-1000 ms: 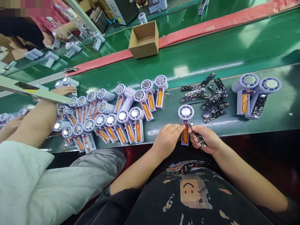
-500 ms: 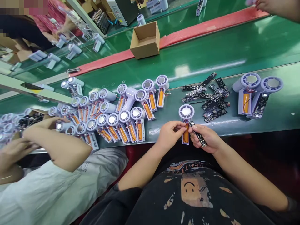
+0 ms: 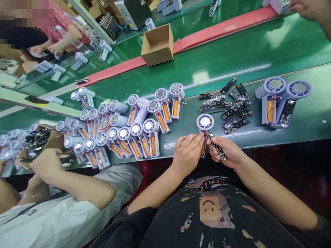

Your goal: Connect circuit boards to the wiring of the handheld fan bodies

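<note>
A lavender fan (image 3: 205,122) lies at the table's front edge, its open handle toward me with an orange battery inside. My left hand (image 3: 188,151) is over that handle, its fingertips at the wires just below the fan head; what they pinch is too small to make out. In my right hand (image 3: 227,151) is a black circuit board (image 3: 217,148), held slantwise right beside the handle, its upper end near the wires. Behind my right hand lies a loose pile of black circuit boards (image 3: 234,115).
Rows of fans (image 3: 136,129) stretch along the left. Two more fans (image 3: 274,84) lie at the right. A cardboard box (image 3: 157,46) sits across the red strip (image 3: 224,29). A co-worker's arm (image 3: 77,175) reaches in from the left; another person's hand (image 3: 305,7) shows at top right.
My left hand has moved up over the handle, its fingers now covering more of the battery. My right hand still holds the board. The co-worker's arm at left has shifted toward a box of parts.
</note>
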